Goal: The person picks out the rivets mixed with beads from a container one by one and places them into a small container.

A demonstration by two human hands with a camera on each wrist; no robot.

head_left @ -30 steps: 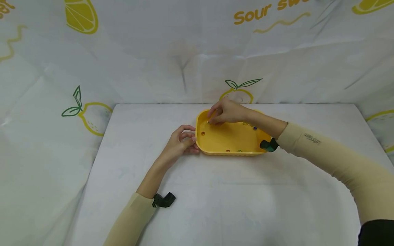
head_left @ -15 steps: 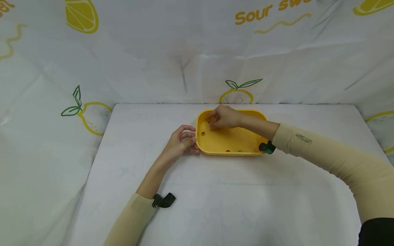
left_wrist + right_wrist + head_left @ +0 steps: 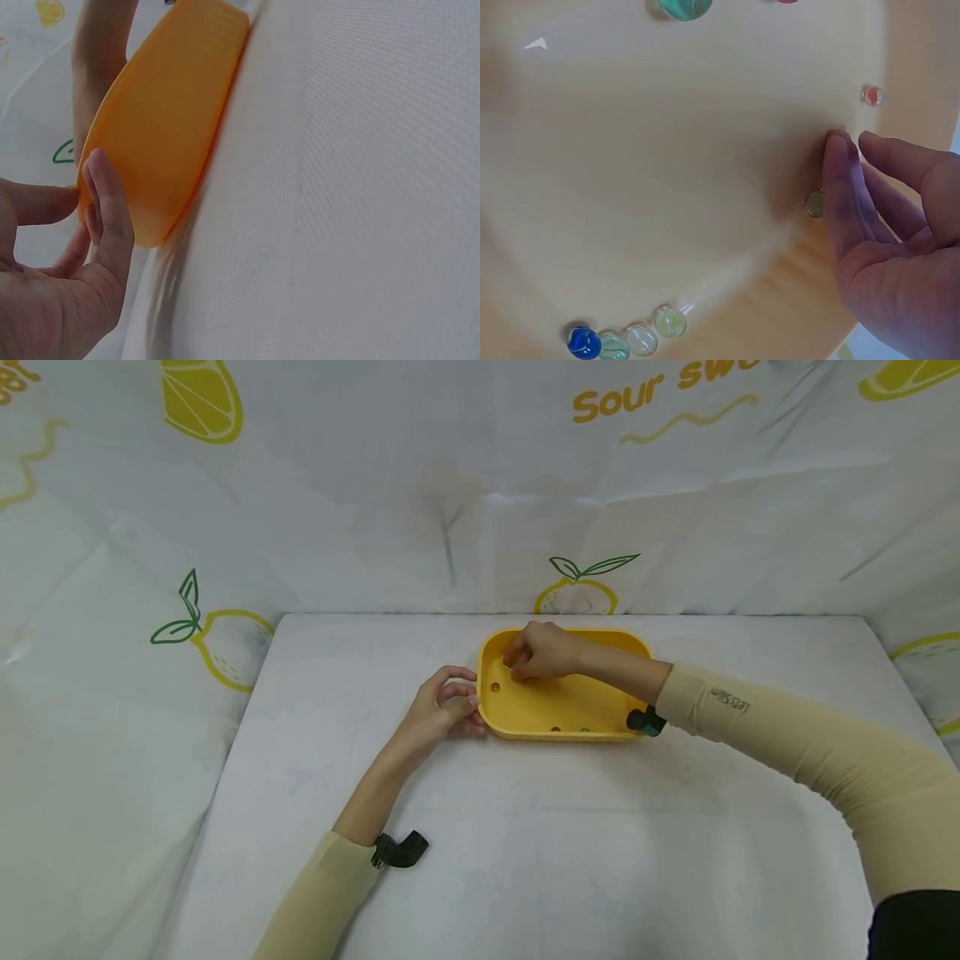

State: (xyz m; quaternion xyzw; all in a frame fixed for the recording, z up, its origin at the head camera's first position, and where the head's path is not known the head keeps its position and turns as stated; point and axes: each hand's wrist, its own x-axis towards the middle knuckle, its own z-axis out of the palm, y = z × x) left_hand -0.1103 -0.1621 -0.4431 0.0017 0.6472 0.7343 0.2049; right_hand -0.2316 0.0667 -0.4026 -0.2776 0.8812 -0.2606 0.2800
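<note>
A yellow tray (image 3: 570,706) with rounded corners holds several small glass marbles. At its left end my left hand (image 3: 444,703) grips it, its curved fingers and thumb against the outer wall (image 3: 161,127) and rim. My right hand (image 3: 546,652) reaches down inside the tray's left part. Its thumb and fingertips stand a little apart, with nothing showing between them in the right wrist view. A greenish marble (image 3: 814,204) lies right beside those fingers, partly hidden by them. Nearer the left wall sits an orange marble (image 3: 495,687).
Along one tray wall, a blue marble (image 3: 584,342) lies in a row with pale marbles (image 3: 640,340); my right forearm hides them in the head view. A red marble (image 3: 556,729) and a green marble (image 3: 585,730) rest by the near wall. White cloth (image 3: 480,860) covers the table.
My right hand has come a little nearer within the tray, and the marble by its fingertips has shifted slightly the same way. My left hand has kept its place on the tray.
</note>
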